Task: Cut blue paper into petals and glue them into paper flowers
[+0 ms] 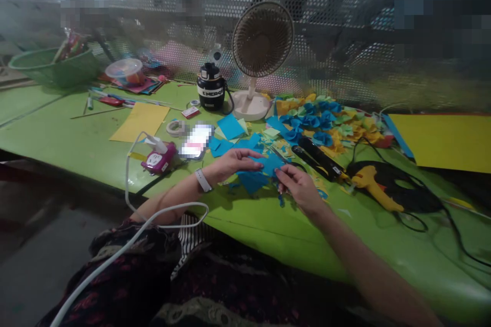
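Observation:
Between my two hands is a small piece of blue paper point(271, 163), held above the green table. My left hand point(235, 164) pinches its left edge with fingers stretched to the right. At its right edge, the thumb and fingers of my right hand point(299, 184) grip the same piece. Other blue paper sheets point(251, 182) and small scraps lie beneath and around my hands. Just behind sits a square blue sheet point(230, 126). Crumpled blue paper flowers point(322, 118) and yellow ones point(339, 140) are heaped at the back right.
A yellow glue gun point(374, 186) with a black cord lies right, near a black-handled tool point(318, 156). A phone point(197, 141), tape roll point(176, 127) and purple power adapter point(159, 158) are left. A white cable point(126, 265) crosses my left arm. A fan point(251, 104) and black bottle point(210, 89) stand behind.

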A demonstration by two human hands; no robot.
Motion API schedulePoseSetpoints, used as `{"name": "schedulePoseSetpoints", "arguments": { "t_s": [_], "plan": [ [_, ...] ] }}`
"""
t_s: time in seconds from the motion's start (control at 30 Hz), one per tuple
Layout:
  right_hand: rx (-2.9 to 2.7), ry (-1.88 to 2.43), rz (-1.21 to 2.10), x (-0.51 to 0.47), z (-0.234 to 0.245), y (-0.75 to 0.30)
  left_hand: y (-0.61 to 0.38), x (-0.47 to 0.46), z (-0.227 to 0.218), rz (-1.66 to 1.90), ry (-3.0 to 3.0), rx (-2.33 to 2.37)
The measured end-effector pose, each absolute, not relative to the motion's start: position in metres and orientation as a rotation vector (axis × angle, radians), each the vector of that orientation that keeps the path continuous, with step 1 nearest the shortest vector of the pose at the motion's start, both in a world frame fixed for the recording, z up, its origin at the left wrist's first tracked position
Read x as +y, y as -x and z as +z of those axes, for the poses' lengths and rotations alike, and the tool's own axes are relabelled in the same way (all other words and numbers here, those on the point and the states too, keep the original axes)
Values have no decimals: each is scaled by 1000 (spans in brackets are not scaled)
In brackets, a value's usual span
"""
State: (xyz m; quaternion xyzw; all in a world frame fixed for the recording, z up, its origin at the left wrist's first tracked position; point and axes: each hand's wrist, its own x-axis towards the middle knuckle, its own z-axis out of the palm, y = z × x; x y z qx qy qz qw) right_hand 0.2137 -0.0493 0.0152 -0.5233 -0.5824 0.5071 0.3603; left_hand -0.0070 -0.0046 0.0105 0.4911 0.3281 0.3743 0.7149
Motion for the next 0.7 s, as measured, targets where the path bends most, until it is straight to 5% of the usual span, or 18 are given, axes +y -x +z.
{"name": "schedulePoseSetpoints", "arguments": {
  "t_s": [0.17, 0.27, 0.4, 0.7],
  "plan": [
    [-1723, 1355, 1367, -46, 12, -209, 51, 18, 36, 1031, -1755, 1537],
    [-1904, 1417, 1195, -44, 11, -208, 67, 25, 38, 635, -2118, 2045],
    [-1970, 1445, 654, -44, 14, -213, 68, 28, 30, 281, -2301, 2176],
    [-2072, 1368, 560, -46, 15, -219, 58, 36, 17, 200, -2301, 2170]
  ]
}}
